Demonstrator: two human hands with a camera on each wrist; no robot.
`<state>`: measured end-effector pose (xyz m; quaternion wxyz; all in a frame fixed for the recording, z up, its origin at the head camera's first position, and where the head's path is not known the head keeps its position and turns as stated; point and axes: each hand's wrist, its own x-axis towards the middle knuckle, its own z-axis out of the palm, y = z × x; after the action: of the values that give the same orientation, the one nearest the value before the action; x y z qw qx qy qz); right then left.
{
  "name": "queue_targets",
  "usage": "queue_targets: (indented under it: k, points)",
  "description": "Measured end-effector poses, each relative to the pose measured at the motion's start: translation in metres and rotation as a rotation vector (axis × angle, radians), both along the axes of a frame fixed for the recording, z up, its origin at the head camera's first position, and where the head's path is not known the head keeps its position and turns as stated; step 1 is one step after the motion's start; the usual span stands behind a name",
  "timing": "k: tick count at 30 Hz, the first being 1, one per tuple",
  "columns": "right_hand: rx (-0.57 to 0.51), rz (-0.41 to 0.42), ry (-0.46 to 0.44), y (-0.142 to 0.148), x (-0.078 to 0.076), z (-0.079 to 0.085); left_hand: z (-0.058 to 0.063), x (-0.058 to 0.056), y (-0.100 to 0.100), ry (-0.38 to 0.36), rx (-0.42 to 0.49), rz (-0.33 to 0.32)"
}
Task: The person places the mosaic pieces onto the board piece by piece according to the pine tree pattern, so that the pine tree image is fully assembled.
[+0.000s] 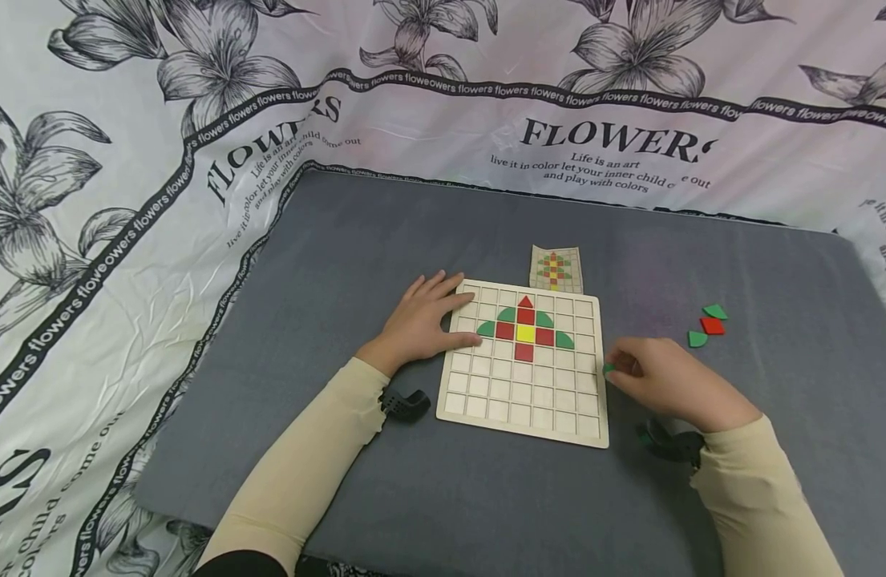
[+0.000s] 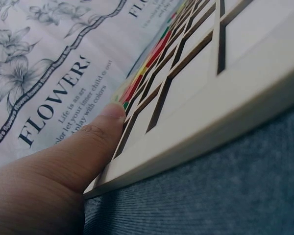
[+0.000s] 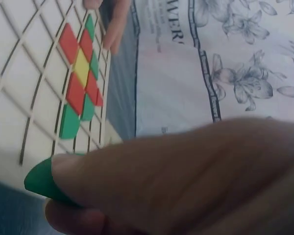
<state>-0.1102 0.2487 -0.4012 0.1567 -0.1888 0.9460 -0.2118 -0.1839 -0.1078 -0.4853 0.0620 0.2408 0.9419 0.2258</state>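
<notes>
A wooden grid board lies on the grey table, with red, green and yellow tiles set in its upper cells around a yellow square tile. My left hand rests on the board's left edge, fingers spread and thumb lying over the rim. At the board's right edge, my right hand pinches a green quarter-round tile between thumb and finger. In the head view only a bit of that tile shows. Behind the board lies a pattern card printed with a similar coloured figure.
To the right of the board lie a red tile and two loose green tiles, one nearer and one farther. A flower-printed cloth hangs behind the grey table and along its left side.
</notes>
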Motion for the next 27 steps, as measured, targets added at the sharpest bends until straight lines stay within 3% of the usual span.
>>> queue_targets:
  k: [12,27]
  points:
    - [-0.066,0.018,0.009,-0.032,-0.016,0.006,0.000,0.000,-0.001,0.002,0.012,-0.007]
    - [-0.135,0.088,0.033,-0.072,-0.037,-0.003,-0.002,-0.002,-0.002,0.007,0.018,-0.018]
